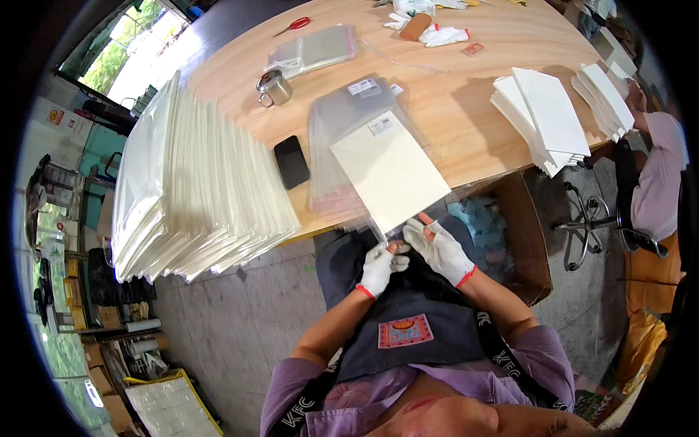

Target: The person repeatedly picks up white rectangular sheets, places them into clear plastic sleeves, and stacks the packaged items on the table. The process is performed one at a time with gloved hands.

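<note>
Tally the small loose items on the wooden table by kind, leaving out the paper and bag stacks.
Scissors: 1
Metal mug: 1
Black phone: 1
Tape roll: 1
Spare white glove: 1
Total: 5

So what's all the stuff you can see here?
Cream card: one, in a clear sleeve, table's near edge, both hands at its corner.
Clear sleeves: a pile, under the card.
White packed stack: one big fan, table's left.
Black phone: one, beside the sleeves.
Metal mug: one, silver.
Scissors: one, red handles, far side.
White sheet stacks: two, right.
Left hand: white glove.
Right hand: white glove.
</note>
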### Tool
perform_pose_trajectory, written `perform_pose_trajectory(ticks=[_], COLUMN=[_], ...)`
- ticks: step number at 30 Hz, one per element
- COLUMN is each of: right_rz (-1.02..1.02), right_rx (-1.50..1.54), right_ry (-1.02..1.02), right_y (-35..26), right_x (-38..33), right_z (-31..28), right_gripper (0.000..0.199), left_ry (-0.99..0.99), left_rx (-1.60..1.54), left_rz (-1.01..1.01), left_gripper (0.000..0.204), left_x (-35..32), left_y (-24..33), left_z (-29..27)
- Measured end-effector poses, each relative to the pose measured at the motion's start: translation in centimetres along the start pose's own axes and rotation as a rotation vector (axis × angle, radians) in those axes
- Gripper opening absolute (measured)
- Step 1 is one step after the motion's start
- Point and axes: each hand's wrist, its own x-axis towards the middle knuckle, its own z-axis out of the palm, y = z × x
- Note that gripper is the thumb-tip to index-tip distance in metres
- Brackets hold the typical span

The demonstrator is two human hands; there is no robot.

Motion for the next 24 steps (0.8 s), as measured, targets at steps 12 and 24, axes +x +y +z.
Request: perform_pose_trajectory(ticks=[12,24], right_rz=[-0.593,-0.599], right_rx=[-2.334,-2.088], right_ry=[-0.467,-0.744], right_y=[-0.3,-0.4], right_x=[2.0,2.6], right_z=[4.2,4.9], right_gripper=[0.014,0.011], left_ry=[0.056,0.124], left_rx=[0.142,0.092], left_rz=[0.009,0.009], left_gripper=[0.029,0.024], left_x=[-1.8,-1.8], left_y=[2.9,3.1], left_z=[-2.9,-2.8])
